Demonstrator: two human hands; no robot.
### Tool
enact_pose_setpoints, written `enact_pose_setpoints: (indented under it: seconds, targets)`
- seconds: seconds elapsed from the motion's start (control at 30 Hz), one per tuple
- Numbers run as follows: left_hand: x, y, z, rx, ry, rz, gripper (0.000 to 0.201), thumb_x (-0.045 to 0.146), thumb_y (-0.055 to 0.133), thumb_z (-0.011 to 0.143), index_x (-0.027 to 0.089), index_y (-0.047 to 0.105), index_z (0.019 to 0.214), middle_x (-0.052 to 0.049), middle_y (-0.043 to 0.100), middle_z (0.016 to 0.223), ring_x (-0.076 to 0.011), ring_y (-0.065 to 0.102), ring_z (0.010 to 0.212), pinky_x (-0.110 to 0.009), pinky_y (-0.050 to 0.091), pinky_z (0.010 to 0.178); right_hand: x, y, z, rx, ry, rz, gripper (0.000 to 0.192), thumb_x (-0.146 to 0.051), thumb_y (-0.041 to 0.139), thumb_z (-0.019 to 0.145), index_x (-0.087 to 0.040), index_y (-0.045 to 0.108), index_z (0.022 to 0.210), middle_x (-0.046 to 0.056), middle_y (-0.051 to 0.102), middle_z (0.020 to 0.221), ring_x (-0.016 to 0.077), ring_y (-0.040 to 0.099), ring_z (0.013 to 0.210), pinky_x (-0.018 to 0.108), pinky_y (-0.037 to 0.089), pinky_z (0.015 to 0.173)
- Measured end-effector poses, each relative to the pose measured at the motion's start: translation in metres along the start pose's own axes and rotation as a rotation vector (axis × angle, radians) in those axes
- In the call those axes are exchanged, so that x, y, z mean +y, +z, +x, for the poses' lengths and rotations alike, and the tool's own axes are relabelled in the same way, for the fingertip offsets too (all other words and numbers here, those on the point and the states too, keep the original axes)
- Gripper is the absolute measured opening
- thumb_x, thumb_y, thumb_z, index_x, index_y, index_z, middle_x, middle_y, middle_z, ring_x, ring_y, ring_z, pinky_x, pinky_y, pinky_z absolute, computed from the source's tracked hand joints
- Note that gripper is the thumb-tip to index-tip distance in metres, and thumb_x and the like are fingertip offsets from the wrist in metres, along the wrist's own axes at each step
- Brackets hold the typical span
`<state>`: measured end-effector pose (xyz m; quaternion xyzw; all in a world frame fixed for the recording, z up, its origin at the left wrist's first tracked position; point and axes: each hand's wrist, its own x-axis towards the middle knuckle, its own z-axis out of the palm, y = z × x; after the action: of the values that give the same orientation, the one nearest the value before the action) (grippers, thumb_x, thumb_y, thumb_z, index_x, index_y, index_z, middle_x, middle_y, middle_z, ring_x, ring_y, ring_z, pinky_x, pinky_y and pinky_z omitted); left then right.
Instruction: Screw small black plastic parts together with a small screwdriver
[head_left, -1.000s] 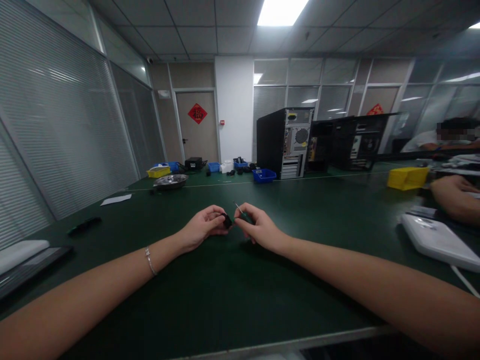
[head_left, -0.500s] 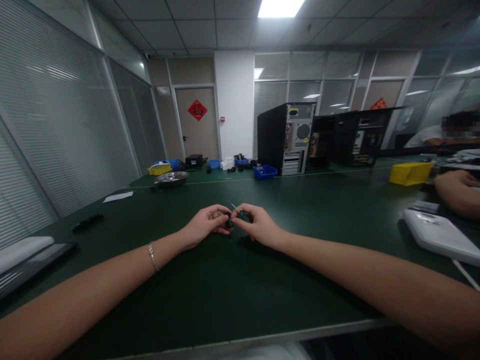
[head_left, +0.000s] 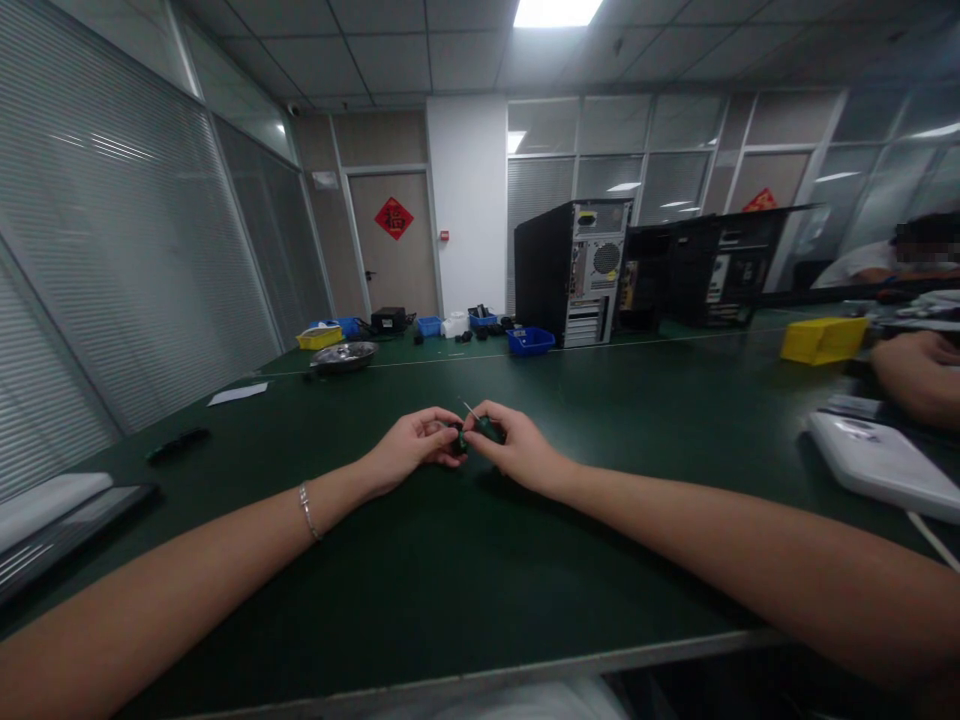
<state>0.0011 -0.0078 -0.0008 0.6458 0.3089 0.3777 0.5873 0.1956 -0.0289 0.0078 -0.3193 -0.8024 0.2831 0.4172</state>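
While the left hand [head_left: 409, 450] pinches a small dark part [head_left: 460, 441] at its fingertips, the right hand [head_left: 521, 450] holds a slim tool [head_left: 491, 430] with a dark green handle. The left grip is narrow, closed on the part; the right grip is closed round the handle, its metal shaft slanting up and to the left. Both hands meet above the middle of the green surface [head_left: 420, 600], the small part between them (whether the right fingertips touch it, I cannot tell). A silvery bracelet [head_left: 308, 508] circles the left wrist.

Beyond the hands, a blue bin [head_left: 531, 342] sits in front of a computer tower [head_left: 546, 270], with a shiny metal dish [head_left: 343, 356] farther left. Near the left edge lie a white sheet [head_left: 238, 394] and a dark object [head_left: 178, 445], too dim to identify. On the right, another person's hand [head_left: 915, 360] rests near a yellow bin [head_left: 823, 341] and a white device [head_left: 885, 455].
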Motion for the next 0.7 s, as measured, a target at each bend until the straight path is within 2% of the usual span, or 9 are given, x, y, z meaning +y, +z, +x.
enact_pose_setpoints:
  seconds: [0.17, 0.4, 0.57, 0.63, 0.7]
  targets:
    - [0.001, 0.0, 0.0, -0.007, 0.003, 0.003, 0.029, 0.028, 0.062, 0.078, 0.013, 0.054, 0.102, -0.008, 0.064, 0.089, -0.0178, 0.065, 0.077, -0.031, 0.052, 0.072, -0.002, -0.001, -0.001, 0.002, -0.014, -0.031, 0.013, -0.026, 0.053, 0.082, -0.017, 0.055, 0.092, 0.0, 0.056, 0.079, 0.0097, 0.05, 0.06, 0.021, 0.039, 0.053]
    - [0.007, 0.002, -0.003, -0.016, -0.003, 0.112, 0.036, 0.027, 0.061, 0.078, 0.014, 0.055, 0.112, -0.009, 0.062, 0.098, -0.0172, 0.062, 0.081, -0.032, 0.049, 0.074, 0.001, 0.0, 0.001, 0.027, -0.03, -0.034, 0.016, -0.026, 0.056, 0.08, -0.017, 0.053, 0.094, 0.001, 0.056, 0.084, 0.0133, 0.053, 0.072, 0.025, 0.043, 0.064]
    - [0.01, 0.005, -0.005, -0.022, 0.008, 0.15, 0.036, 0.027, 0.061, 0.078, 0.015, 0.058, 0.112, -0.009, 0.062, 0.098, -0.0171, 0.058, 0.083, -0.031, 0.046, 0.073, 0.005, 0.001, 0.001, 0.028, -0.003, -0.025, 0.016, -0.027, 0.053, 0.083, -0.018, 0.052, 0.096, 0.001, 0.057, 0.086, 0.0114, 0.051, 0.065, 0.023, 0.042, 0.057]
    - [0.009, 0.002, -0.002, 0.023, 0.016, 0.107, 0.031, 0.028, 0.059, 0.079, 0.014, 0.061, 0.106, -0.009, 0.062, 0.096, -0.017, 0.057, 0.082, -0.029, 0.045, 0.071, 0.006, 0.0, 0.001, 0.027, 0.009, -0.02, 0.018, -0.028, 0.052, 0.084, -0.019, 0.052, 0.099, 0.001, 0.057, 0.089, 0.0096, 0.049, 0.06, 0.022, 0.04, 0.053]
    - [0.009, -0.008, 0.004, 0.15, 0.049, 0.042, 0.025, 0.027, 0.057, 0.08, 0.012, 0.063, 0.099, -0.008, 0.061, 0.089, -0.0158, 0.057, 0.077, -0.027, 0.045, 0.067, 0.008, -0.002, 0.001, 0.023, 0.014, -0.025, 0.02, -0.028, 0.051, 0.084, -0.019, 0.052, 0.102, 0.001, 0.057, 0.091, 0.0084, 0.047, 0.057, 0.021, 0.039, 0.051]
